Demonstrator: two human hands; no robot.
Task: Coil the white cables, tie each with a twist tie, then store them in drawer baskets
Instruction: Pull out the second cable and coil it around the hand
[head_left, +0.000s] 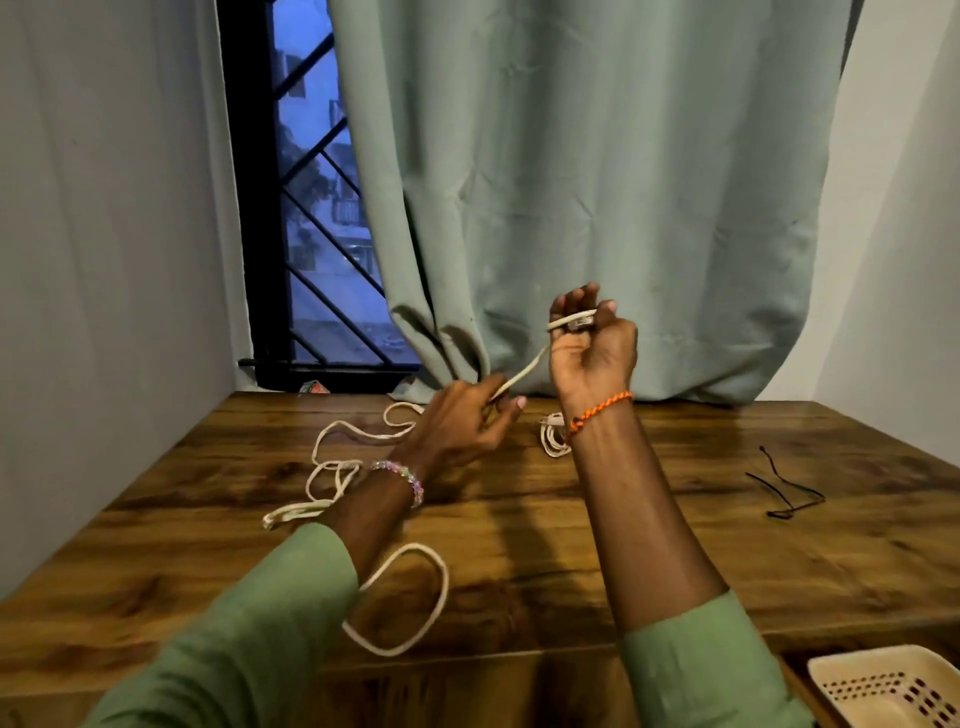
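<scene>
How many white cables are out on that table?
2: a loose cable trailing from both hands across the table's left, and a coiled cable behind the right wrist, partly hidden.

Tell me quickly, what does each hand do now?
Left hand: pinches the white cable.
Right hand: grips the cable's plug end.

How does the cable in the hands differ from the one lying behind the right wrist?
The held cable runs loose between the right hand and left hand, trailing in open loops across the table. The small cable lies untouched, already in a compact bundle. Both are white.
</scene>
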